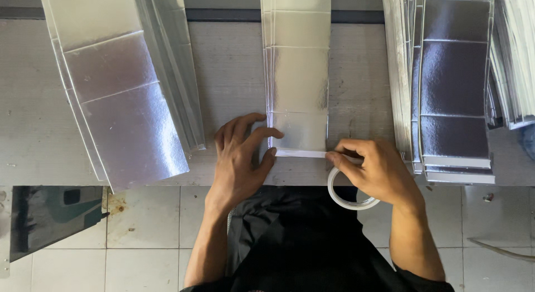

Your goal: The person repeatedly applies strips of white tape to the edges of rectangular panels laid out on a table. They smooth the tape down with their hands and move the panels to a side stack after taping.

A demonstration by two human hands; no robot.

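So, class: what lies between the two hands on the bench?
In the head view, a white tape strip spans from left hand to right hand, along the foil sheet edge.

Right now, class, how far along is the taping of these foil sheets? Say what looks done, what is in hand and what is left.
Done: cannot be told; no finished sheets are clearly taped. In hand: the left hand presses the white tape strip onto the near edge of the middle foil sheet, while the right hand holds the tape roll. Left: probably the foil stacks at left and right.

White tape strip [301,153] across foil sheet's [300,80] edge
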